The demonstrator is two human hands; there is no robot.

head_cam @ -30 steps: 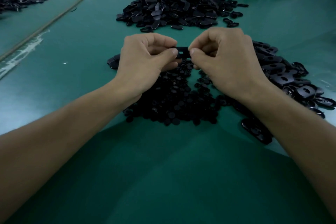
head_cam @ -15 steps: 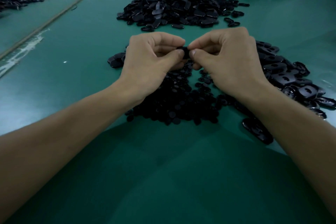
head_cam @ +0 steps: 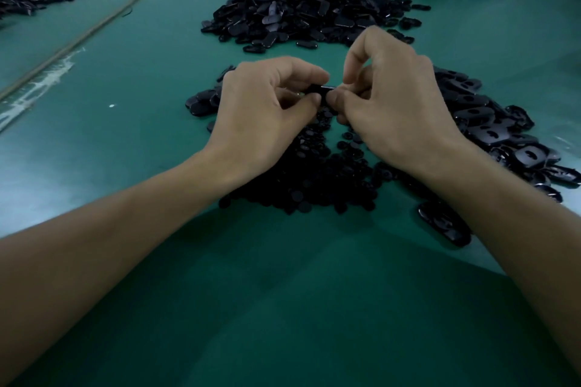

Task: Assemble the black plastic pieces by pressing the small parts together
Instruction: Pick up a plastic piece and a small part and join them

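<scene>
A small black piece [head_cam: 322,89] is held above the table [head_cam: 283,308] between both hands. It is pinched at its left end by the thumb and curled forefinger of the left hand [head_cam: 267,110], the other fingers being folded beneath. Its right end is gripped by the thumb and fingers of the right hand [head_cam: 390,104], whose forefinger is raised and bent over the piece. How the parts are joined cannot be told, since most of the piece is hidden by fingertips. A heap of small round parts [head_cam: 314,179] is spread on the table directly under the hands. Slotted oval pieces [head_cam: 503,132] are piled just beside it on the right, and a large pile [head_cam: 308,6] is seen farther back.
</scene>
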